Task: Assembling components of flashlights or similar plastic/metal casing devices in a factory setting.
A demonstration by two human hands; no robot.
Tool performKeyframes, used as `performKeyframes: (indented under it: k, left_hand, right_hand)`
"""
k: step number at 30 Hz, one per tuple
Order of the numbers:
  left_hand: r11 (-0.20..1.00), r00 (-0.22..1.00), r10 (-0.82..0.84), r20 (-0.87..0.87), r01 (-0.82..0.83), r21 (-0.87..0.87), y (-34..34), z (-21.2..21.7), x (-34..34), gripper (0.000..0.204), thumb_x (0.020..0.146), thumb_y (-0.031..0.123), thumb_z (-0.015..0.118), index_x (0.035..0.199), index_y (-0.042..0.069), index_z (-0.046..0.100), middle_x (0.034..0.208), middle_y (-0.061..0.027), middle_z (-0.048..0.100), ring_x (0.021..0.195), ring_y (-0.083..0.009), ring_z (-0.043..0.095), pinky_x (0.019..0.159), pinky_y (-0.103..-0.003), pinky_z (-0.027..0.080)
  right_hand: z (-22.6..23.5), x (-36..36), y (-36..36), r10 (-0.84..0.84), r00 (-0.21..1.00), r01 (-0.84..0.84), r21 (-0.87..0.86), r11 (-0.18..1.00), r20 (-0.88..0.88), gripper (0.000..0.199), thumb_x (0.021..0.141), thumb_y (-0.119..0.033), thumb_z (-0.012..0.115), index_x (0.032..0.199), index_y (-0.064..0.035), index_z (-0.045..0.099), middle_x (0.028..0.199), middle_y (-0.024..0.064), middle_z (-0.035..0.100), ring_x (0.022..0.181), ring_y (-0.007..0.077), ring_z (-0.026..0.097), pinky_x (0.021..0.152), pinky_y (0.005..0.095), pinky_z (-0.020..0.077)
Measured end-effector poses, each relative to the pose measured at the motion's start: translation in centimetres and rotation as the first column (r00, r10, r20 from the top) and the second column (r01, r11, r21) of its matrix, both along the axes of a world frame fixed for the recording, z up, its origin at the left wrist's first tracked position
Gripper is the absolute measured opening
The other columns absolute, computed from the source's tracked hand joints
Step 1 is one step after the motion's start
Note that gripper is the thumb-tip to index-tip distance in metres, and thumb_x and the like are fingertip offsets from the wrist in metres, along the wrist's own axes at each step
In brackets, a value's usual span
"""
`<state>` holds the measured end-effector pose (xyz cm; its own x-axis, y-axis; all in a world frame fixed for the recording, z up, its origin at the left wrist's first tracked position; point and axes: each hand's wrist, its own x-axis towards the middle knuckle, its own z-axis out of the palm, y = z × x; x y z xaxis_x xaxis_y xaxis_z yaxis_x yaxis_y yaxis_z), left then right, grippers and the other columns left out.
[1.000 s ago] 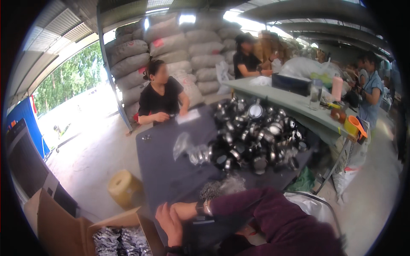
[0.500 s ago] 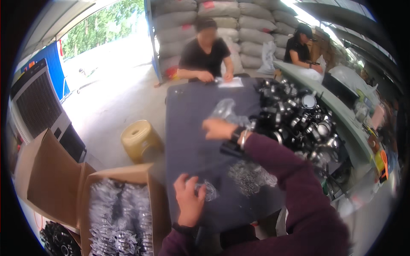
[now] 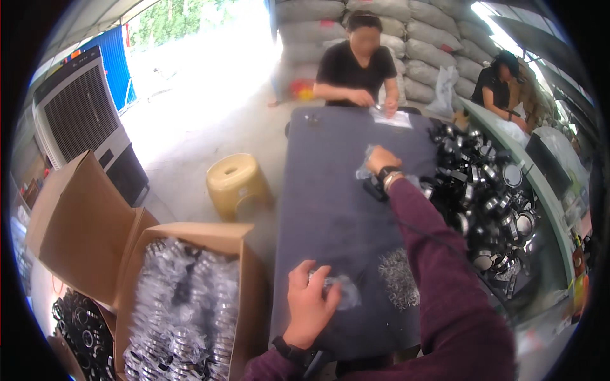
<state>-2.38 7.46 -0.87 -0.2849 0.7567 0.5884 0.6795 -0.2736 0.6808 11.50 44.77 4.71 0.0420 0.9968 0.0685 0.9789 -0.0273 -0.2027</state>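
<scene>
Clear plastic bags are the item in hand at this moment: one small bag (image 3: 340, 291) lies on the dark table (image 3: 330, 190) under the left hand (image 3: 309, 303), and another clear bag (image 3: 366, 164) sits at the tips of the right hand (image 3: 383, 159). Judged from the layout, the packing work appears partly done: the open cardboard box (image 3: 184, 298), down and to the left of the left fingers, is well filled with shiny bagged pieces, while a large heap of dark metal parts (image 3: 492, 197) remains loose to the right of the right hand. A small scatter of metal bits (image 3: 398, 278) lies just right of the left fingers. Left fingers (image 3: 318, 279) are loosely spread and curled, resting on the near edge of the small bag, pressing it to the table rather than lifting it. The right hand is stretched far forward; its fingers seem drawn together on the second bag, but the view is too small to confirm a pinch. A second person (image 3: 358, 70) works at the far end of the table, well beyond both hands.
</scene>
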Motion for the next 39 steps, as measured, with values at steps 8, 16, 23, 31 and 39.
performKeyframes:
  k: [8,16,23,31,39]
  left_hand:
    - [1.000,1.000,0.001,0.005,-0.001,-0.008,0.1,-0.2,-0.1,0.036,0.068,0.013,0.073,0.102,0.007,0.064,0.115,-0.0180,0.054,0.099,-0.0338,0.053,0.078,-0.039,0.048]
    - [1.000,1.000,0.007,-0.002,-0.007,0.001,0.2,-0.2,-0.1,0.037,0.068,0.014,0.074,0.102,0.008,0.064,0.114,-0.0176,0.054,0.098,-0.0340,0.054,0.078,-0.040,0.048]
    - [1.000,1.000,0.003,0.022,-0.004,0.030,0.1,-0.3,-0.3,0.033,0.068,0.015,0.074,0.099,0.007,0.064,0.113,-0.0174,0.055,0.096,-0.0338,0.055,0.079,-0.040,0.047]
    - [0.997,0.999,0.001,0.033,-0.004,0.081,-0.1,-0.3,-0.6,0.018,0.073,0.010,0.072,0.088,0.005,0.064,0.107,-0.0177,0.056,0.098,-0.0339,0.055,0.079,-0.039,0.048]
    - [0.978,0.994,0.107,0.008,-0.107,0.178,0.5,-0.8,-0.4,0.027,0.074,0.014,0.073,0.097,0.005,0.060,0.106,-0.0140,0.055,0.099,-0.0330,0.052,0.082,-0.040,0.045]
  right_hand:
    - [0.7,-0.2,-1.0,0.421,0.902,-0.429,0.083,0.899,0.098,0.040,0.083,-0.011,0.057,0.122,-0.0137,0.052,0.115,0.0173,0.062,0.109,0.0346,0.059,0.092,0.0430,0.0459]
    - [0.9,-0.1,0.1,0.568,0.785,-0.601,0.087,0.794,0.246,0.032,0.086,-0.002,0.050,0.116,-0.0085,0.057,0.109,0.0209,0.063,0.105,0.0341,0.061,0.088,0.0440,0.0467]
    - [2.0,-0.3,-1.1,0.526,0.520,-0.757,0.076,0.649,0.673,0.018,0.083,-0.016,0.060,0.098,-0.0067,0.063,0.093,0.0165,0.065,0.094,0.0341,0.063,0.081,0.0452,0.0481]
    - [3.1,-2.7,-8.7,0.672,0.604,-0.719,0.071,0.692,-0.428,0.031,0.085,-0.031,0.068,0.086,-0.0008,0.060,0.073,0.0051,0.063,0.064,0.0124,0.060,0.054,0.0291,0.0455]
    - [-0.3,-3.3,-22.6,0.044,0.274,-0.751,-0.185,0.634,-0.961,0.032,0.094,-0.035,0.058,0.094,-0.0032,0.061,0.080,0.0011,0.061,0.067,0.0087,0.056,0.057,0.0266,0.0485]
